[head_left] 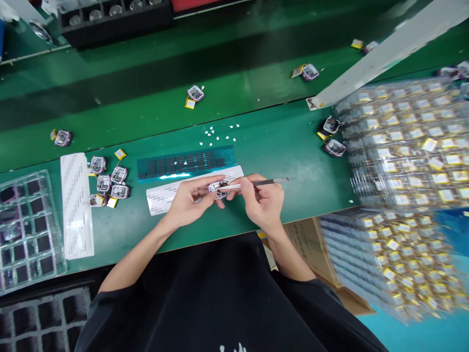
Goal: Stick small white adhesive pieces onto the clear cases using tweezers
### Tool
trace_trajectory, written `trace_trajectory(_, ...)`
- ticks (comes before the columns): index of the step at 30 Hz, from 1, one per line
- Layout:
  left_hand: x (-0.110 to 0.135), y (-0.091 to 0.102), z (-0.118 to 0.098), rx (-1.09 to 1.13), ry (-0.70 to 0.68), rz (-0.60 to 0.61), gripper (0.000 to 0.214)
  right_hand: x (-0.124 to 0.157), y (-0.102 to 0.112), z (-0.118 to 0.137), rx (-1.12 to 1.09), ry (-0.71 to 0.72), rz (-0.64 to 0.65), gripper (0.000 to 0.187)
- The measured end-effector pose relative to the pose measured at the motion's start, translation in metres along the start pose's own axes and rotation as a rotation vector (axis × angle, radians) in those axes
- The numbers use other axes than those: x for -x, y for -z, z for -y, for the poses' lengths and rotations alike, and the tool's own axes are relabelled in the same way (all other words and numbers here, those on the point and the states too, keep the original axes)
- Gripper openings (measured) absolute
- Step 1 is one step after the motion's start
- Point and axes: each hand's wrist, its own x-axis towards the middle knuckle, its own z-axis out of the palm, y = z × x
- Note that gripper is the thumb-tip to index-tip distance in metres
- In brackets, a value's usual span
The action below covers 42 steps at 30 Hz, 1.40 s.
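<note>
Close in front of my body, my left hand [192, 199] grips a small electronic device housing [219, 189] with its circuit board showing. A pair of slim tweezers [269, 182] is pinched in my right hand [264, 201], its pale tip over the board. Whether the tip touches a part there is too small to tell. Below and behind the hands lies a white printed backing sheet [157, 201]. Just beyond it is a blue film strip [186, 163] bearing rows of dark pieces. Small white stickers [210, 131] are scattered past the strip.
Several device housings with yellow batteries [119, 174] cluster at left, beside another white sheet [77, 205] and a clear compartment tray [27, 227]. More housings [195, 93] sit on the green belt behind. Stacked clear trays [406, 142] stand at right, near a slanted metal post [381, 56].
</note>
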Motion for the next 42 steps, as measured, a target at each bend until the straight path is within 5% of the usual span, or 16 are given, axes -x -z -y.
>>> trace_trajectory(4, -0.002, 0.003, 0.000, -0.110, 0.000, 0.028, 0.035, -0.001, 0.011, -0.015, -0.042, 0.086, -0.049, 0.023)
trace_trajectory(7, -0.006, 0.007, 0.003, -0.387, -0.141, -0.060, 0.031, -0.021, 0.026, -0.037, -0.050, 0.134, -0.070, 0.023)
trace_trajectory(12, -0.017, 0.014, 0.018, -0.827, -0.474, -0.055, 0.026, -0.061, 0.042, -0.069, 0.179, 0.171, 0.258, 0.021)
trace_trajectory(20, -0.026, 0.007, 0.033, -1.059, -0.418, 0.022, 0.025, -0.066, 0.043, -0.077, 0.187, 0.145, 0.287, 0.021)
trace_trajectory(26, -0.029, 0.004, 0.033, -1.118, -0.411, 0.000, 0.029, -0.069, 0.043, -0.081, 0.291, 0.293, 0.332, 0.019)
trace_trajectory(30, -0.025, 0.000, 0.028, -1.168, -0.398, 0.037, 0.032, -0.084, 0.042, -0.068, 0.399, 0.373, 0.169, 0.021)
trace_trajectory(33, -0.013, -0.002, 0.013, -1.049, -0.543, 0.064, 0.029, -0.096, 0.032, -0.049, 0.343, 0.399, 0.022, 0.023)
trace_trajectory(35, -0.006, 0.001, 0.000, -0.793, -0.599, -0.077, 0.023, -0.100, 0.019, -0.038, 0.347, 0.444, -0.029, 0.025)
trace_trajectory(38, -0.004, 0.015, -0.016, -0.263, -0.374, -0.405, 0.016, -0.097, -0.001, -0.034, 0.355, 0.539, -0.043, 0.028)
trace_trajectory(42, -0.012, 0.036, -0.021, 0.135, -0.044, -0.385, 0.017, -0.081, -0.012, -0.035, 0.330, 0.675, 0.019, 0.031)
